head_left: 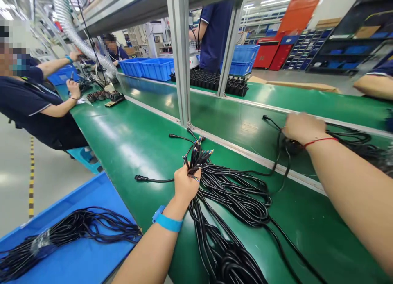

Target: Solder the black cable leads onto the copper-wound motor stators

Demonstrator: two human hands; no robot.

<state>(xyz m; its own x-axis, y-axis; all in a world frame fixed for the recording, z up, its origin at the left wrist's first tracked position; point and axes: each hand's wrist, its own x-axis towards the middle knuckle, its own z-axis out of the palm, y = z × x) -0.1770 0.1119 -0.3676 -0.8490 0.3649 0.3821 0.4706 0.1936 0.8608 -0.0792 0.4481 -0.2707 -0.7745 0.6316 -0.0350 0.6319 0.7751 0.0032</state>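
Note:
My left hand [186, 183], with a blue band at its wrist, is wrapped around a bundle of black cables [225, 183] close to their ends. Coloured wire tips [202, 153] fan out above the fist. A cable with a black plug [141, 178] sticks out to the left, and more plugs lie beyond the hand. Long coils run down and right across the green table. Farther right, my slightly blurred right hand [303, 128], a red string around its wrist, is closed on a black cable [278, 148] that hangs in loops below it. Its fingertips are hidden.
A blue tray [92, 185] at the lower left holds another cable bundle. A metal post [179, 58] rises from the green table [113, 144]. Blue bins [156, 67] and black parts [211, 82] stand behind it. Co-workers are at the left, the back and the right edge.

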